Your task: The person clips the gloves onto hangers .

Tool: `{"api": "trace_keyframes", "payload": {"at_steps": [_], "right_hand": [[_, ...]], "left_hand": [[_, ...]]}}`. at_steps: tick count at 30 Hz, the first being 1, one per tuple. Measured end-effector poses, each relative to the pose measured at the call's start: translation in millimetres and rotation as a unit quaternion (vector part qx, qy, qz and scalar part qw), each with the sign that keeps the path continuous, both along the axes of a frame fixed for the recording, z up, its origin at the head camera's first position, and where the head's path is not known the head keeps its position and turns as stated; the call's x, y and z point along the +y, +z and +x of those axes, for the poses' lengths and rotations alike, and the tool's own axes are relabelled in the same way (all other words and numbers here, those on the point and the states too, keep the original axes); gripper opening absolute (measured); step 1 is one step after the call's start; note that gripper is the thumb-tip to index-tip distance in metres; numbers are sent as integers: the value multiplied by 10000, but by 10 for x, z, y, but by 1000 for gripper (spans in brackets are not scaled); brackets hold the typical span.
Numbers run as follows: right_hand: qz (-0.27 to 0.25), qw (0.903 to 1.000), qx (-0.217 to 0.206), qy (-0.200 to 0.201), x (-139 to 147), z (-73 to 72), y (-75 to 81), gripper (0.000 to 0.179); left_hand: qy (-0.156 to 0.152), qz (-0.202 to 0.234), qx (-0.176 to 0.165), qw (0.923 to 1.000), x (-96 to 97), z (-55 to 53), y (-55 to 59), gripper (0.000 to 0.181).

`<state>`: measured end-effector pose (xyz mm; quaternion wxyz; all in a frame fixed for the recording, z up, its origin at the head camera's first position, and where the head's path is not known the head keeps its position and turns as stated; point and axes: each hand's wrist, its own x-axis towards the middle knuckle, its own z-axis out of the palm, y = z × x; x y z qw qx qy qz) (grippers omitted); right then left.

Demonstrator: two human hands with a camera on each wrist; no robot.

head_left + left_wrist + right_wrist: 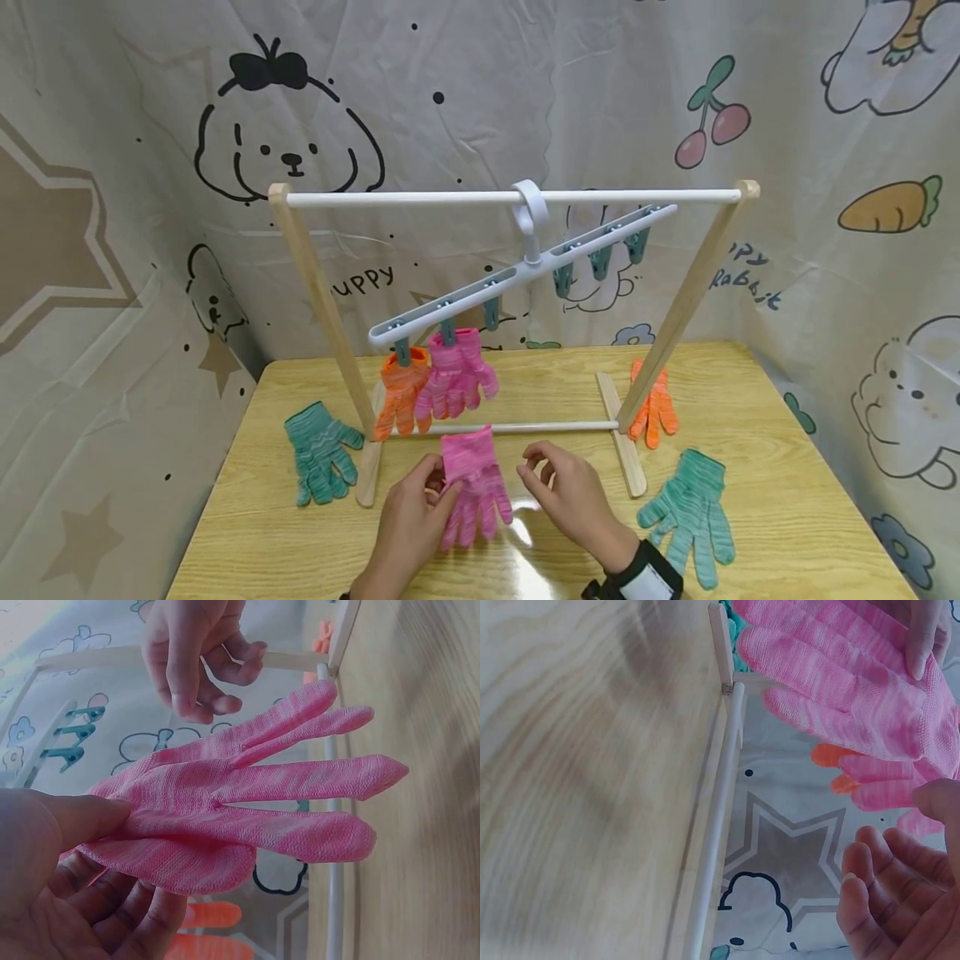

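A pink knitted glove (477, 492) hangs cuff up, fingers down, above the table in front of the rack. My left hand (417, 515) pinches its side near the cuff between thumb and fingers, as the left wrist view also shows at the glove (187, 787). To the right of it, apart from the glove, my right hand (572, 498) holds nothing, its fingers loosely bent. Behind and above, another pink glove (456, 375) and an orange glove (405, 392) hang by clips from the left end of a white hanger (480, 292).
The hanger hooks over the white top bar (412, 198) of a wooden-legged rack. Several teal clips (600, 262) on it hold nothing. Teal gloves lie at left (322, 454) and right (693, 517); an orange glove (656, 408) lies behind the right leg.
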<state>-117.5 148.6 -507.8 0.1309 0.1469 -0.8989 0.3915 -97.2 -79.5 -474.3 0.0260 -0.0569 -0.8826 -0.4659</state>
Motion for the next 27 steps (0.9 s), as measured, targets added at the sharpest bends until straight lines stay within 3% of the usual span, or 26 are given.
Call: {"api": "trace_keyframes", "payload": {"at_steps": [13,27], "right_hand": [[105,9996,262,-72,72,-150,122,11],[-63,9986,507,-145,151,-373,454,11]], "left_hand": [[-126,268,326,9990,130,-84,127,14],[-255,228,508,9981,242,-173,261,13]]}}
